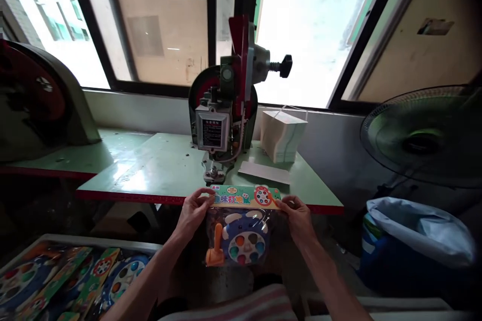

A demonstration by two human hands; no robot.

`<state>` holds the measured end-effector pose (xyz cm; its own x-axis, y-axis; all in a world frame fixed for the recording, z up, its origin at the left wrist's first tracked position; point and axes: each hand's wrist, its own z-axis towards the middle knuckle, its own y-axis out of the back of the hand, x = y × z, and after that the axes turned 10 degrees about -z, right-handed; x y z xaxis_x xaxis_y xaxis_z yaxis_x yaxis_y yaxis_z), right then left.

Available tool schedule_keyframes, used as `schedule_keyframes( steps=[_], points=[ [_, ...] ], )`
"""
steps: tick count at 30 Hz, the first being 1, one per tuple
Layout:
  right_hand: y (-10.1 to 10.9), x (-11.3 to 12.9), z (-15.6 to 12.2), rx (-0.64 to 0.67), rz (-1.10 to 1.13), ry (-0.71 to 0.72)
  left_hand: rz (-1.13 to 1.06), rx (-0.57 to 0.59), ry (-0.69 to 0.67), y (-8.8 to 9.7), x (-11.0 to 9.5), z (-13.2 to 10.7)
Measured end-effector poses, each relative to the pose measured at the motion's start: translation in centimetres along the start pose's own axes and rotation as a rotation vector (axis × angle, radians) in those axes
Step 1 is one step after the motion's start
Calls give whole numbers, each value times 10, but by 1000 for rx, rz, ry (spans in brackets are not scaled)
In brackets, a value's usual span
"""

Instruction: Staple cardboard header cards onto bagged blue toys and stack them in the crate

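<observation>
Both hands hold the toy packet upright, header card level.

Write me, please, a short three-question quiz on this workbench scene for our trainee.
1. True or false: the left hand and the right hand both grip the toy packet at its header card.
2. What stands on the green table right of the press? A kettle; B stack of cards; C toolbox.
3. Fill in: the mallet inside the packet is ____.
Key: 1 true; 2 B; 3 orange.
</observation>
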<state>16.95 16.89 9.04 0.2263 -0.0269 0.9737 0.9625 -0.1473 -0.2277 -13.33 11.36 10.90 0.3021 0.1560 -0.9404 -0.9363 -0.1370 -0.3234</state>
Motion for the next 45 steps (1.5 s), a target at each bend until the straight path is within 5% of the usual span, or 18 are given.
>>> schedule_keyframes(
  steps=[10,23,45],
  points=[
    [-33,-5,37,-2,-11,1,-43,-23,-59,19,-5,35],
    [-77,5,95,-21,-129,68,35,-98,-143,25,-16,122],
    [-92,10,103,25,-107,122,48,-87,-184,33,-22,128]
  ],
)
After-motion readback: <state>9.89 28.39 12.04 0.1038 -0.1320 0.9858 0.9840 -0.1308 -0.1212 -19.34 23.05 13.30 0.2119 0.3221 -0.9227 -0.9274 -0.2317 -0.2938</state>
